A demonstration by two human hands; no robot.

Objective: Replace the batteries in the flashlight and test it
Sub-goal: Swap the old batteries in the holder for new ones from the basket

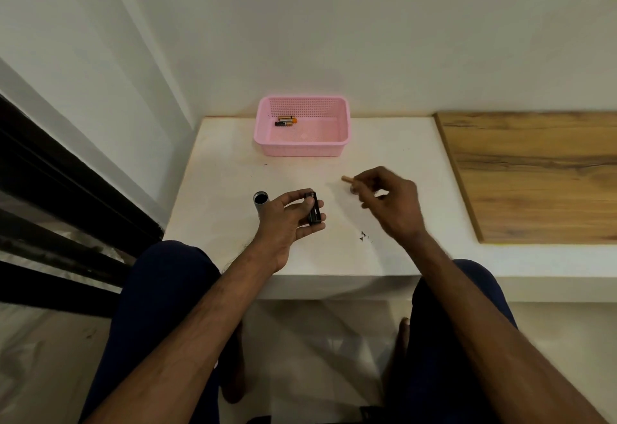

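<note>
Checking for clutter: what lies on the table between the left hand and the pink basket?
Nothing but bare white table shows between the left hand and the basket in the head view, apart from faint specks.

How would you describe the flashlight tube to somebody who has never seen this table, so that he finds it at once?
Start from the white table below the pink basket. Look toward its left side, where the left hand holds a black battery holder. The tube sticks out just left of that hand: a grey cylinder with a dark open end, the only hollow round piece there.
</note>
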